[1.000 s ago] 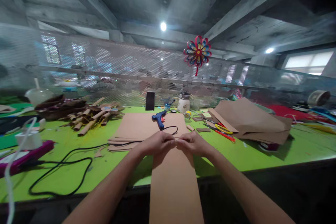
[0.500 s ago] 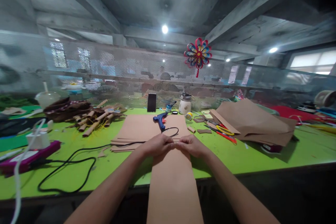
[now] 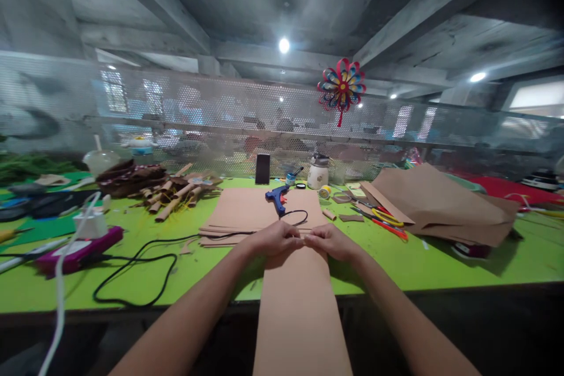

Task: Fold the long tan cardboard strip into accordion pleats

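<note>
A long strip of brown kraft paper runs from the tabletop over the front edge towards me. My left hand pinches its far end, fingers closed. Right beside it, my right hand grips the same end, the fingertips of both hands almost meeting. The paper's edge between them is partly hidden by the fingers. Just beyond my hands lies a stack of brown paper sheets, with a blue glue gun resting on it and its black cord looping over the sheets.
Rolled paper tubes lie at left, behind a purple power strip and black cable. Scissors and a large crumpled paper pile are at right. A phone and a white jar stand by the mesh partition.
The whole view has shifted, so everything appears a little further right. Both hands keep their pinch on the paper's far end, with hardly any movement between them.
</note>
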Demonstrator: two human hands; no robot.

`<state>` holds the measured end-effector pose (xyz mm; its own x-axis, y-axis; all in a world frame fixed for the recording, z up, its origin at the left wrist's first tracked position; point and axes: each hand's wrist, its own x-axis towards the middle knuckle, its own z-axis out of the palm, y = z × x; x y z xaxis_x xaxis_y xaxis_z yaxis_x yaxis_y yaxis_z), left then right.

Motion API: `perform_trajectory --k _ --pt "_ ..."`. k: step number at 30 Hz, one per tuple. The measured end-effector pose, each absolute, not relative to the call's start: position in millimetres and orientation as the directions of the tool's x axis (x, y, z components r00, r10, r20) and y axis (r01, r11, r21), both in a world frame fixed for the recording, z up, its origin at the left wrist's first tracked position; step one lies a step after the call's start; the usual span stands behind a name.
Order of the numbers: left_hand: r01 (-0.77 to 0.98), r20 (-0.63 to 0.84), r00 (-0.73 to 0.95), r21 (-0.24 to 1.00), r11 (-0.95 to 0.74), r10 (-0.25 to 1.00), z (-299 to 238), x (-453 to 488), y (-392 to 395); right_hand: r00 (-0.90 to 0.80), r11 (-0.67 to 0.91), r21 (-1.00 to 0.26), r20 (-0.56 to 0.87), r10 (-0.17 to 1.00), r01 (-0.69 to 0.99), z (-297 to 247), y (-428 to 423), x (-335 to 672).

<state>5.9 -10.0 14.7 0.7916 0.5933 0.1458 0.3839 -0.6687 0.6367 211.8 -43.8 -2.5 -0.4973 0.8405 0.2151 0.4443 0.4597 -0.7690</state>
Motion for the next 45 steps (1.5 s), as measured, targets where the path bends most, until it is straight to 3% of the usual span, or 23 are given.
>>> perform_trajectory --k 8,19,33,45 --pt "0.357 0.126 0.794 0.695 -0.624 0.595 15 7 -12 -0.528 0.440 -0.798 0.184 0.829 0.411 -2 -46 214" --pt "0.367 0.127 0.817 0.637 -0.678 0.562 10 9 -10 -0.549 0.540 -0.738 0.276 0.789 0.405 3 -55 208" --pt "0.466 -0.055 0.797 0.690 -0.554 0.602 25 -5 -13 -0.506 0.408 -0.811 0.165 0.847 0.419 -5 -47 217" --pt "0.461 0.037 0.810 0.578 -0.674 0.586 16 -3 -4 -0.504 0.419 -0.790 0.163 0.848 0.448 -3 -47 219"
